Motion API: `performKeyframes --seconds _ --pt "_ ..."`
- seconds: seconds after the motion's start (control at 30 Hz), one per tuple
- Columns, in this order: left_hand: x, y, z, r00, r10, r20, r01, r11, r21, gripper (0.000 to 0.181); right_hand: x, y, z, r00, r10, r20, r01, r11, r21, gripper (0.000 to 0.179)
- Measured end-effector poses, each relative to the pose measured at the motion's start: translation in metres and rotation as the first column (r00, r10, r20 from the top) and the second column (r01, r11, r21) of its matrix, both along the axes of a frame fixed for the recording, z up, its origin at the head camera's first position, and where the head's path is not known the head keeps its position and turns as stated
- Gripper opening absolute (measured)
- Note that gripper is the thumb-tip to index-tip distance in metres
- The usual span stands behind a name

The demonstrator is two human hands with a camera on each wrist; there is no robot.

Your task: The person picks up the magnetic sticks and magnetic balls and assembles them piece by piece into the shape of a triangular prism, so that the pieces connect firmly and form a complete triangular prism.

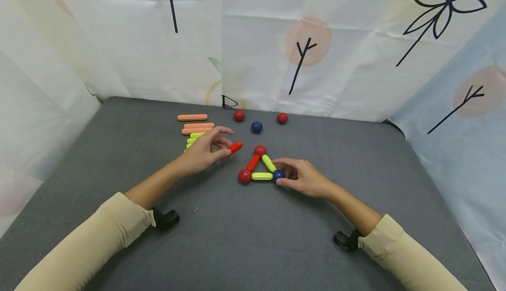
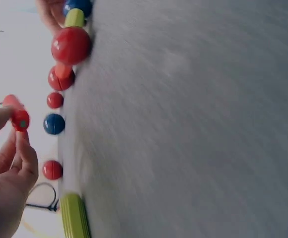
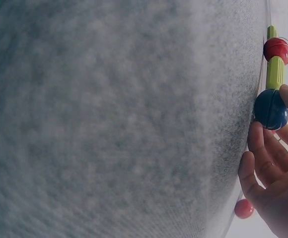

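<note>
- The triangle (image 1: 262,176) of balls and rods lies flat on the grey counter (image 1: 253,238), with a red ball (image 1: 244,176) at its near left corner and a blue ball (image 1: 278,174) at its near right.
- The right hand (image 1: 302,177) sits at the triangle's right side, its grip narrowed around that blue corner ball, thumb on the near side and fingertips beyond. A light, firm hold there should steady the whole shape; squeezing or twisting could shift the joints.
- At the triangle's far corner is another red ball (image 1: 260,150), with nothing in the space just to its left, so it looks the easiest corner to reach.
- Just left of that far corner, raised off the counter, a short red rod (image 1: 235,147) is in the left hand (image 1: 205,150). The grip is a pinch of thumb and fingertips at one end, leaving the other end free towards the triangle. Any joining would likely go best with the rod lined up to a ball's centre and the other hand bracing.
- Left of the triangle and farther back, yellow-green rods (image 1: 193,141) lie in a row, partly covered by the left hand; peach rods (image 1: 197,125) lie beyond.
- Behind the triangle are a loose blue ball (image 1: 257,127) and, farther still, two loose red balls (image 1: 239,115), which a forward sweep could set rolling.
</note>
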State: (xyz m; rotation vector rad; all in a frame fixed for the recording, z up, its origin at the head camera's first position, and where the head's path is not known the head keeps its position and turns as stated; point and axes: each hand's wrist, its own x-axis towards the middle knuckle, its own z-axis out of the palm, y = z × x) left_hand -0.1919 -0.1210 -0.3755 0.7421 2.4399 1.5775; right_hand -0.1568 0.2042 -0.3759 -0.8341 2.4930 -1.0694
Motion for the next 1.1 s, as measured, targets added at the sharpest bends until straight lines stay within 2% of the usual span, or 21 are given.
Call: performKeyframes --seconds 0.1,0.2,0.27,0.43,0.53,0.7,0.8,0.9,1.1 --pt "-0.007 0.014 0.001 0.994 -0.025 0.104 0.014 0.995 0.104 0.043 0.0 0.001 -0.001 1.0 0.0 -0.001 0.0 1.0 -0.001 0.051" --pt "-0.012 0.027 0.0 0.983 -0.049 0.176 0.022 0.988 0.155 0.043 0.0 0.001 -0.001 1.0 0.001 -0.001 -0.001 1.0 0.0 0.051" --pt "-0.014 0.035 -0.002 0.978 -0.065 0.201 0.03 0.984 0.174 0.043 -0.001 0.001 -0.002 1.0 0.002 -0.002 -0.002 1.0 0.001 0.051" --pt "-0.021 0.05 -0.006 0.973 -0.094 0.212 0.045 0.973 0.226 0.047 -0.001 0.001 -0.003 1.0 0.006 0.002 -0.006 1.0 -0.006 0.051" --pt "-0.024 0.056 -0.006 0.966 -0.082 0.244 0.015 0.965 0.263 0.048 -0.002 0.002 -0.003 1.0 0.005 0.007 -0.005 1.0 -0.008 0.051" --pt "-0.028 0.061 -0.008 0.946 -0.044 0.321 -0.06 0.95 0.307 0.049 -0.002 0.001 -0.003 1.0 0.0 0.014 0.0 1.0 -0.001 0.052" --pt "-0.03 0.063 -0.01 0.942 -0.024 0.333 -0.086 0.946 0.314 0.049 -0.002 0.001 -0.002 1.0 -0.003 0.015 0.002 1.0 0.005 0.052" --pt "-0.03 0.067 -0.011 0.948 -0.003 0.318 -0.097 0.95 0.298 0.047 -0.002 0.001 -0.002 1.0 -0.003 0.015 0.003 1.0 0.009 0.052" --pt "-0.031 0.074 -0.012 0.969 -0.022 0.244 -0.052 0.955 0.293 0.049 -0.002 0.0 -0.002 1.0 -0.002 0.015 0.002 1.0 0.008 0.052"
